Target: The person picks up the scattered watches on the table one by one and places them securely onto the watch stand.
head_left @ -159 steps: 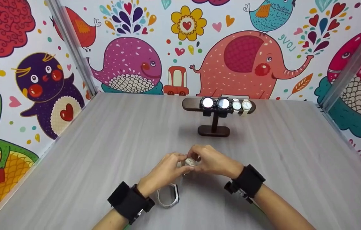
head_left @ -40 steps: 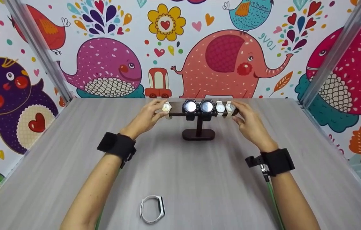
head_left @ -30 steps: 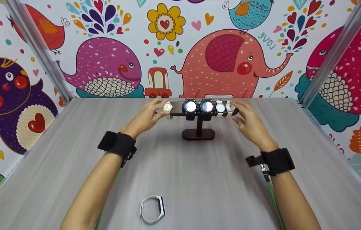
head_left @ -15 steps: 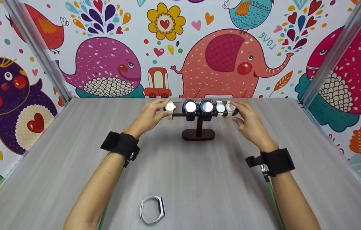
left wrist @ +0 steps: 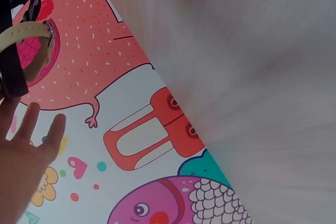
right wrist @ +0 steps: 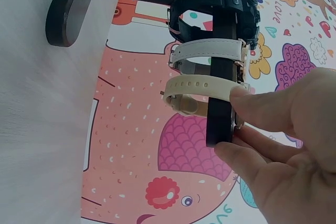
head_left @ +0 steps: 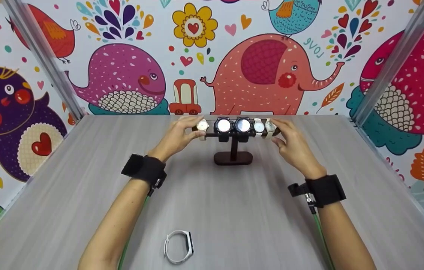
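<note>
In the head view, my left hand (head_left: 176,137) pinches a pale-strapped watch (head_left: 202,125) that sits around the left end of the dark watch stand (head_left: 233,158). The left wrist view shows the watch's cream strap (left wrist: 23,33) looped around the bar, with my fingers below. At the other end, my right hand (head_left: 296,147) grips the bar tip; the right wrist view has its thumb against a beige-strapped watch (right wrist: 199,84) and fingers at the bar end (right wrist: 218,129). Between them hang two black watches (head_left: 223,125) and a white-strapped watch (head_left: 259,127).
A white fitness band (head_left: 189,242) with a dark screen stands on its edge on the grey table (head_left: 234,217), toward the front. Walls with cartoon animals (head_left: 268,71) enclose the back and sides. Green cables (head_left: 322,232) run from the black wrist straps (head_left: 326,190).
Both hands have gone from the front table to the stand, bringing the pale-strapped watch. Over the last second the left hand slides that watch slightly right along the bar; the right hand stays put.
</note>
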A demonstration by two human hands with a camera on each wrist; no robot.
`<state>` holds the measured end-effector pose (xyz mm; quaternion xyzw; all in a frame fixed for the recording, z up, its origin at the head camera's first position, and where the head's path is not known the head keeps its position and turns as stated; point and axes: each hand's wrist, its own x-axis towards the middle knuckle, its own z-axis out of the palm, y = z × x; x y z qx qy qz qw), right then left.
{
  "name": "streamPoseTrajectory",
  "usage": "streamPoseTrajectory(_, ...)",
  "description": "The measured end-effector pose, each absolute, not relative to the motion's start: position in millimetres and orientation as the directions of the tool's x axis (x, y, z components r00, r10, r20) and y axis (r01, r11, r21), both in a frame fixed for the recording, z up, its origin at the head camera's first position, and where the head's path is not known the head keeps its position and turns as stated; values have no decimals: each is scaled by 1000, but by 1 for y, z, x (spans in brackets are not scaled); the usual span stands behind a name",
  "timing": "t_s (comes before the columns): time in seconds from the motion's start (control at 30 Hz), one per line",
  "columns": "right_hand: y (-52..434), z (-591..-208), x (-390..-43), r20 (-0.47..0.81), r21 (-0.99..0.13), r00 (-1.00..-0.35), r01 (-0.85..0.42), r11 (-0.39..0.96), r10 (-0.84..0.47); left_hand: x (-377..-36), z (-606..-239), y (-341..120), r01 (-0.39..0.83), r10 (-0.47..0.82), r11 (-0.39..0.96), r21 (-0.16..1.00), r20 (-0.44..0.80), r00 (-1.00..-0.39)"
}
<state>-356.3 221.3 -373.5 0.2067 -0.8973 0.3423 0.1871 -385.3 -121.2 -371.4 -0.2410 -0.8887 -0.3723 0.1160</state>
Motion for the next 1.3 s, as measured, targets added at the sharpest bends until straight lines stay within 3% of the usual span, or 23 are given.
streamPoseTrajectory(1.0, 214, -368, -354, 453, -549, -857, -486, 680, -247, -375, -366, -110, 523, 356, 618, 587, 384, -852)
streamPoseTrajectory(1.3, 203, -354, -340, 442, -590, -880, -430, 683, -172, -348, -361, -112, 572, 321, 631, 524, 495, -807)
